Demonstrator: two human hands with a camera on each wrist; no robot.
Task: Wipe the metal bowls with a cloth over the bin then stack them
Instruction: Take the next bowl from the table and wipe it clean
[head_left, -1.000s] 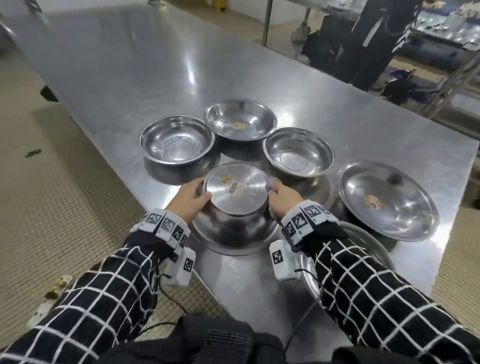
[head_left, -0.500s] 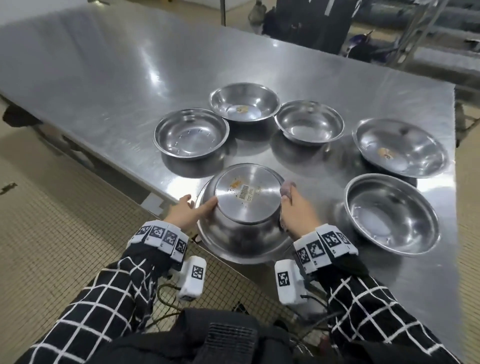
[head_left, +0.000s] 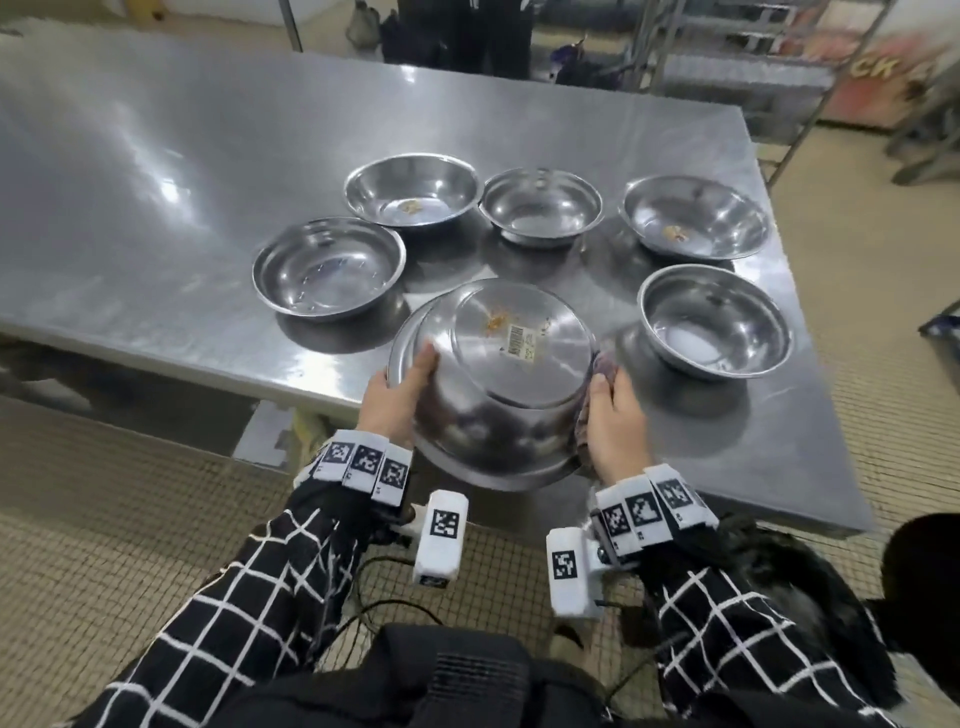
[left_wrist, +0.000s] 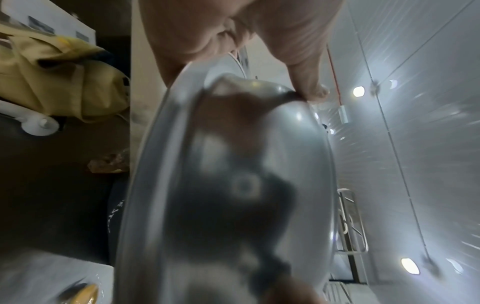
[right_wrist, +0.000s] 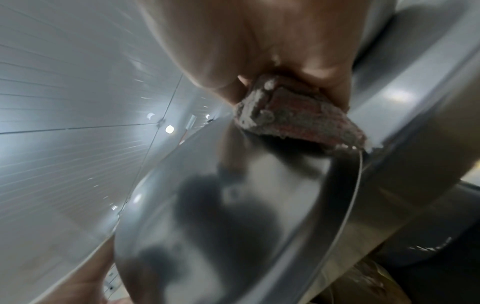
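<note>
In the lower middle of the head view, the upturned bowl (head_left: 498, 384) is held tilted at the near edge of the bench (head_left: 156, 156), its base facing up with a barcode sticker and an orange smear of food on it. The left hand (head_left: 395, 395) grips its left rim, thumb lying on the outer wall and fingers hidden beneath; the left wrist view shows the rim (left_wrist: 166, 127) pinched between thumb and fingers. The right hand (head_left: 613, 415) is curled round a reddish-grey cloth (right_wrist: 293, 115), pressed against the bowl's right wall, so the bowl sits squarely between the two hands and touches both.

To do this step well, I judge the bowl should be carried clear of the bench to wherever the bin stands; no bin shows plainly in any view. The left hand should keep a firm hold on the rim while the cloth sweeps the smear off the base, then works round the wall and inside, with the bowl turned a little at a time. Slick steel may slip if the wipe pushes harder than the hold.

Beyond it, five more bowls sit upright in an arc on the bench: one at centre left (head_left: 328, 267), one upper middle (head_left: 411, 189), a smaller one beside it (head_left: 540, 205), one at upper right (head_left: 693, 215) and one at right (head_left: 714, 319); two carry food scraps
</note>
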